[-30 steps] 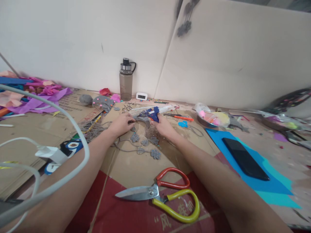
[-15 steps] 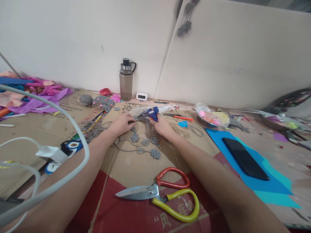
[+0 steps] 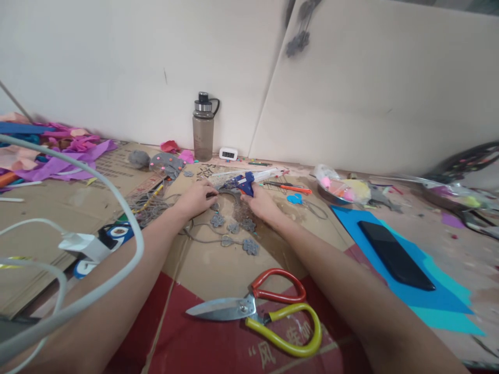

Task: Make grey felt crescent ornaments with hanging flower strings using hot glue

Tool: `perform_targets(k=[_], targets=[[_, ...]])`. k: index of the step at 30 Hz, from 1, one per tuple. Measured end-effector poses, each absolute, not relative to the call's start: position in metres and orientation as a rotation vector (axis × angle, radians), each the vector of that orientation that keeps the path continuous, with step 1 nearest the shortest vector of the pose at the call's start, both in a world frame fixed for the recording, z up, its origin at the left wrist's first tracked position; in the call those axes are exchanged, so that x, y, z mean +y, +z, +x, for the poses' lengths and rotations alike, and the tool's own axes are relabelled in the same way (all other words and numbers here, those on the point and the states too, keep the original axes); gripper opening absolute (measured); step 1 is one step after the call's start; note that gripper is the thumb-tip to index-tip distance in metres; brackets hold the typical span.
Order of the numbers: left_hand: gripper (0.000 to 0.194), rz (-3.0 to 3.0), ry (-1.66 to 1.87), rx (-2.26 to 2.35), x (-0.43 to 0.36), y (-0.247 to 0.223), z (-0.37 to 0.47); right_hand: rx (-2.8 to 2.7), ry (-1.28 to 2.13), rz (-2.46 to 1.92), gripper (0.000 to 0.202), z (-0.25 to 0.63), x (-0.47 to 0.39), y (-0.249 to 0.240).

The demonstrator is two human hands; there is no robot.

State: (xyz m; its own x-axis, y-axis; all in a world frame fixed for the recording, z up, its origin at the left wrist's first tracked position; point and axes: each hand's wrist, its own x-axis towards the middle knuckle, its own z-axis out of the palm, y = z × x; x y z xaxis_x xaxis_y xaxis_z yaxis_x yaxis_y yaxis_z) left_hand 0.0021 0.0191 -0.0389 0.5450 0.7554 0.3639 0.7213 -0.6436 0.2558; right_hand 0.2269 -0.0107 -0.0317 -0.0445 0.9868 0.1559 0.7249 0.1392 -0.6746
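My right hand (image 3: 262, 202) is wrapped round the handle of a blue glue gun (image 3: 245, 183), whose nozzle points left. Close to that nozzle, my left hand (image 3: 199, 198) has its fingertips pinched together. What sits in the pinch is too small to make out. Grey flower-shaped pieces (image 3: 217, 221) on cords lie on the cardboard (image 3: 202, 259) just below my hands. A larger grey flower (image 3: 250, 246) lies nearest to me among them.
Large scissors (image 3: 241, 309) with red and yellow handles lie in front. A bottle (image 3: 203, 130) and small clock (image 3: 228, 154) stand by the wall. A phone (image 3: 393, 254) rests on blue sheets at right. White cables (image 3: 134, 223) loop over my left forearm.
Almost nothing differs. The whole view has shifted very slightly, while both hands and the glue gun keep the same pose.
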Motion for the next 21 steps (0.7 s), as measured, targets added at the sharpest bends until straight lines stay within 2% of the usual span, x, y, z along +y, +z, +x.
perform_targets(k=[8, 16, 21], targets=[[0.028, 2.683, 0.699, 1.291, 0.02, -0.039, 0.003, -1.877, 0.474, -1.728, 0.027, 0.225, -0.009, -0.032], [0.029, 2.7, 0.691, 1.312, 0.02, -0.039, 0.002, -2.07, 0.217, -1.639, 0.031, 0.231, -0.021, -0.019], [0.03, 2.707, 0.672, 1.318, 0.02, -0.038, 0.003, -2.045, 0.264, -1.592, 0.035, 0.23, -0.02, -0.022]])
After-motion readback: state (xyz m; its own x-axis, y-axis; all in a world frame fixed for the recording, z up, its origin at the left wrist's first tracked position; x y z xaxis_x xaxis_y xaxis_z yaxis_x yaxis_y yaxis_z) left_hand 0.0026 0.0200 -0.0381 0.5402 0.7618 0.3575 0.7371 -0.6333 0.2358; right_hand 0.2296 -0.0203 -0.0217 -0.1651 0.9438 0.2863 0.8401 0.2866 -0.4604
